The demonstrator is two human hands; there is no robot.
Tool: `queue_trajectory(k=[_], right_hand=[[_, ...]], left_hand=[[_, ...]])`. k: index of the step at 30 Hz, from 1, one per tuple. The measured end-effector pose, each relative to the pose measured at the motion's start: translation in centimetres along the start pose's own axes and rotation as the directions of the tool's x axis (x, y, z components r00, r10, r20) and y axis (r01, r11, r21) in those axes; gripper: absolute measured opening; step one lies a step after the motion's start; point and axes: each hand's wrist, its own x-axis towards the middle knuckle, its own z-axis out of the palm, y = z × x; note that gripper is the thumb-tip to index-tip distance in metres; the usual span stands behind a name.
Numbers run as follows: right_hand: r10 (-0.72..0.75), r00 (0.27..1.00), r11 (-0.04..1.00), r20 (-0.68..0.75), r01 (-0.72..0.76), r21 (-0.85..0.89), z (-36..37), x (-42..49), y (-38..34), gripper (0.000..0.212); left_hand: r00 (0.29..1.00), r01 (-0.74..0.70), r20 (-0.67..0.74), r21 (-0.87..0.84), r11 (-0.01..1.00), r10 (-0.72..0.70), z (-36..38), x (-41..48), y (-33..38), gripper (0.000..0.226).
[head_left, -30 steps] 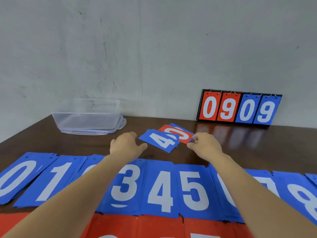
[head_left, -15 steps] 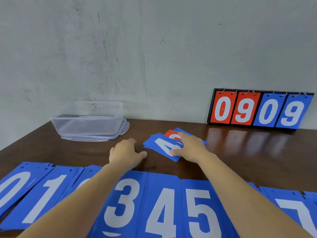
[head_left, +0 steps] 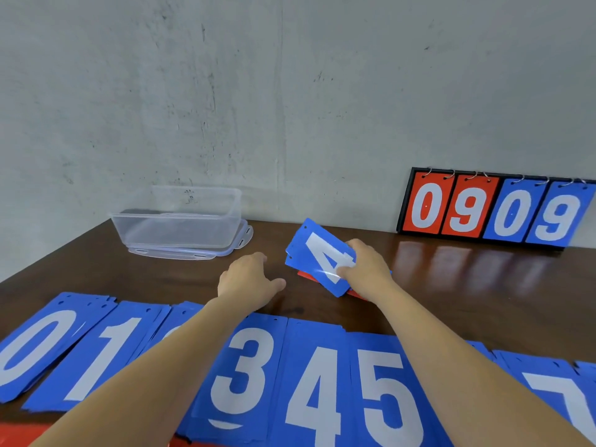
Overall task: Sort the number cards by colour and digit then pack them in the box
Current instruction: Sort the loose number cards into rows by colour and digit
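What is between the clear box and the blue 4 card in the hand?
Just bare brown table lies between the box and the card, as the head view shows.

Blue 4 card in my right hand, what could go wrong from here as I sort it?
A second blue edge shows under the blue 4 card in the right hand; an unseen digit could land on the 4 pile. The red card beneath might get dragged along. Your forearms cross the fanned row, so a low sweep could scatter it.
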Motion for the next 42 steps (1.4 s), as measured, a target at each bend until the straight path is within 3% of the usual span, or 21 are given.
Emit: queue_trajectory(k=[3,7,10,14,19,22,24,27,31,35,42], right_hand=[[0.035,0.999,0.997,-0.026,-0.036,-0.072,-0.5,0.0,0.3,0.019],[0.098,0.991,0.992,-0.091,-0.104,-0.069,-0.8,-0.3,0.9,0.015],[0.195,0.972,0.969,-0.127,-0.172,0.178,-1.7,-0.7,1.3,0.018],[0.326,0.939,0.785,-0.111,-0.204,0.585,-3.6,-1.7,0.8,0.012],[0.385,0.921,0.626,-0.057,-0.216,0.749,-4.8,-3.0,0.5,0.011],[0.392,0.92,0.577,-0.025,-0.224,0.785,-5.3,-3.9,0.6,0.01],[0.368,0.93,0.573,-0.01,-0.218,0.79,-5.5,-4.4,0.6,0.012],[0.325,0.946,0.596,0.008,-0.211,0.775,-5.8,-5.3,0.4,0.015],[0.344,0.933,0.622,-0.106,-0.142,0.77,-7.1,-6.2,1.2,0.01],[0.328,0.924,0.673,-0.195,-0.084,0.735,-8.2,-7.1,1.8,0.013],[0.322,0.924,0.713,-0.204,-0.095,0.695,-8.4,-7.7,1.6,0.011]], left_hand=[[1.0,0.002,0.016,-0.03,1.0,-0.001,0.0,0.0,0.0,0.065],[0.999,-0.008,0.031,-0.049,0.999,0.01,0.1,-0.1,0.2,0.062],[0.999,-0.028,0.02,-0.07,0.997,0.03,-0.1,-0.1,0.7,0.059],[0.997,-0.067,0.02,-0.234,0.97,0.074,-0.3,0.1,2.2,0.056],[0.991,-0.053,0.073,-0.538,0.841,0.109,-0.4,-0.3,5.5,0.047],[0.967,0.061,0.221,-0.684,0.727,0.127,-0.3,-0.6,7.1,0.04],[0.929,0.159,0.326,-0.78,0.606,0.176,0.0,-0.7,7.9,0.035],[0.936,0.141,0.289,-0.833,0.535,0.203,-0.1,-1.1,8.7,0.015],[0.977,0.061,0.161,-0.838,0.542,0.138,-0.9,-1.4,8.3,0.011],[0.986,0.042,0.129,-0.813,0.581,0.108,-1.6,-1.4,7.1,0.018],[0.989,0.017,0.103,-0.789,0.614,0.105,-2.1,-1.7,6.5,0.016]])
